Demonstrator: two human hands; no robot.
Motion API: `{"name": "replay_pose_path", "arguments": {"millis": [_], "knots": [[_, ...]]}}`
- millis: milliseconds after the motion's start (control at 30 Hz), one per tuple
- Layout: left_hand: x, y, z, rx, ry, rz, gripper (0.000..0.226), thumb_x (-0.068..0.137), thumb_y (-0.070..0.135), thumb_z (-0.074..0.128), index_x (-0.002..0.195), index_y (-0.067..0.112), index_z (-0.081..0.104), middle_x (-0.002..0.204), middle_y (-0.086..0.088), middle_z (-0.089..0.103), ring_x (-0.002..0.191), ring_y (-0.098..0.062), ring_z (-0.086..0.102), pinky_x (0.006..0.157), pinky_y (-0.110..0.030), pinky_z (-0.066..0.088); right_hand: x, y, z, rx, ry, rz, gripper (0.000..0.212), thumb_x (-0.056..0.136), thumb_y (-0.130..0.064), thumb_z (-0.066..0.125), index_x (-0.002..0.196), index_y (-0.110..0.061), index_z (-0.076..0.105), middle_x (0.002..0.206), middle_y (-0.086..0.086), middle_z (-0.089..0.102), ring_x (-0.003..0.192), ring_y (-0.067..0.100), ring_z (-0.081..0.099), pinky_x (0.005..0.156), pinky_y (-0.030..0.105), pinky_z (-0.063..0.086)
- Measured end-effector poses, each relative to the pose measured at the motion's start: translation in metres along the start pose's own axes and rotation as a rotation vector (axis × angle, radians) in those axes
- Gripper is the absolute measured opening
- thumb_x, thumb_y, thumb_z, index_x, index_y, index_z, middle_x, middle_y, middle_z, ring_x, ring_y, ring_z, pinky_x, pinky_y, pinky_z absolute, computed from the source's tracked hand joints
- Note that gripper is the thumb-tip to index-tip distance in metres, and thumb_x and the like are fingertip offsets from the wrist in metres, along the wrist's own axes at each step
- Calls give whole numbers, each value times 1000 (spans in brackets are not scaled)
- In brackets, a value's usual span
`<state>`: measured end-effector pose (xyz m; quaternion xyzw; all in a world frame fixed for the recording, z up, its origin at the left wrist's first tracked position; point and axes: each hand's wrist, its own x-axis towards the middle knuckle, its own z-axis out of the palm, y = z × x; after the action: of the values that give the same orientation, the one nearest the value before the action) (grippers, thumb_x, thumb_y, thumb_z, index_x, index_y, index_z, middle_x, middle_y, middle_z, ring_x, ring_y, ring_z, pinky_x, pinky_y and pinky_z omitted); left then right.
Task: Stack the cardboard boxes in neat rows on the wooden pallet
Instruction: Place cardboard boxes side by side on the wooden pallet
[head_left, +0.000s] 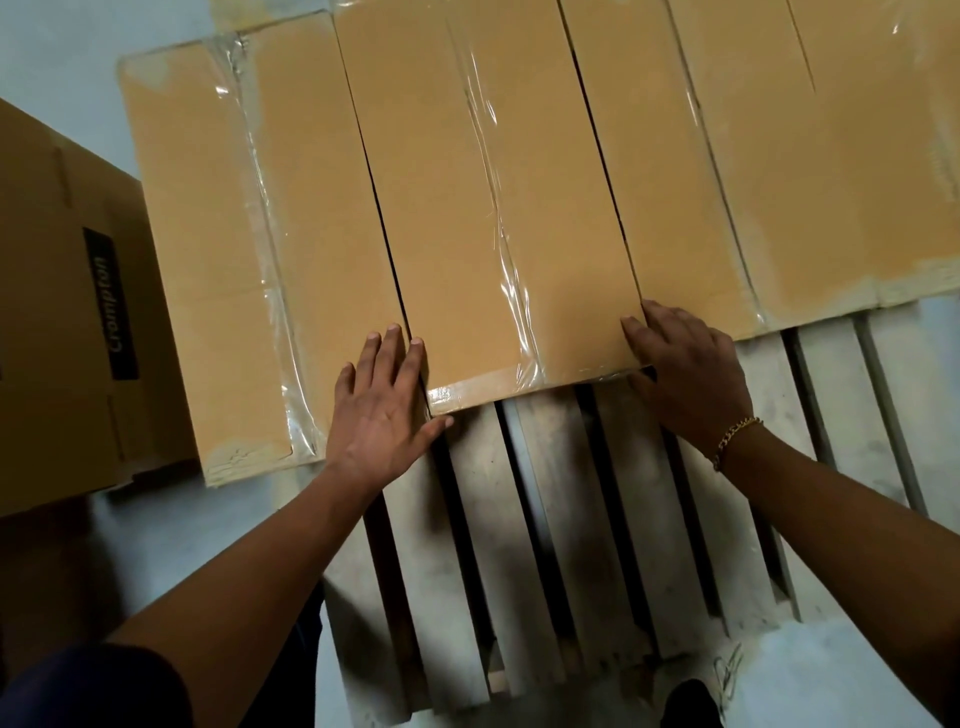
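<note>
We press our left hand (384, 402) and right hand (685, 371) flat against the middle box (498, 218), centre of frame, gripping nothing; an uneven push could skew it out of the row.

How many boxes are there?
5. Four side by side on the pallet: leftmost box, second box between the left hand and right hand, third box, rightmost box. Printed box at left. Others may be hidden.
</note>
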<state>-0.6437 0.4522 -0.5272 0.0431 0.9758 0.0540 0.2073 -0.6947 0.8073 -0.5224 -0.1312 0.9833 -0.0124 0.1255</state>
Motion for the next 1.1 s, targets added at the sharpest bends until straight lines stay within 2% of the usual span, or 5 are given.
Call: {"name": "replay_pose_path", "arguments": {"millis": [433, 600, 767, 900, 1100], "knots": [[-9, 6, 5, -41, 75, -42, 92, 87, 64, 62, 161, 22, 26, 172, -4, 14, 158, -31, 13, 122, -56, 24, -20, -3, 8, -12, 187, -104, 27, 97, -27, 48, 110, -17, 71, 126, 7, 66, 112, 33, 58, 82, 45, 41], [-11, 3, 14, -43, 52, -30, 98, 88, 62, 62, 163, 19, 17, 173, -5, 7, 158, -32, 7, 123, -58, 20, -32, -31, 13, 506, 186, 418, 17, 94, -33, 61, 83, -21, 59, 83, -1, 62, 80, 24, 58, 70, 41, 49], [-37, 31, 16, -280, 223, -106, 73, 88, 54, 60, 149, 17, 43, 154, -10, 37, 139, -34, 33, 106, -50, 33, -29, -45, 23, 1273, -89, 998, 36, 95, -51, 62, 77, -20, 69, 77, 1, 71, 70, 18, 65, 57, 28, 48], [-63, 56, 22, -417, 228, -141, 48, 94, 52, 53, 127, 18, 60, 127, -4, 52, 118, -26, 46, 94, -40, 37, -23, -51, 14, 1404, -149, 1034, 31, 101, -39, 58, 84, -14, 65, 81, 6, 65, 62, 14, 57, 44, 15, 38], [-48, 41, 20, -213, 161, 36, 55, 92, 49, 55, 138, 19, 56, 148, -5, 47, 140, -28, 38, 105, -50, 37, -19, -48, 3, 1350, -224, 947, 38, 100, -45, 58, 85, -11, 68, 78, 5, 68, 63, 16, 62, 50, 20, 39]]}}
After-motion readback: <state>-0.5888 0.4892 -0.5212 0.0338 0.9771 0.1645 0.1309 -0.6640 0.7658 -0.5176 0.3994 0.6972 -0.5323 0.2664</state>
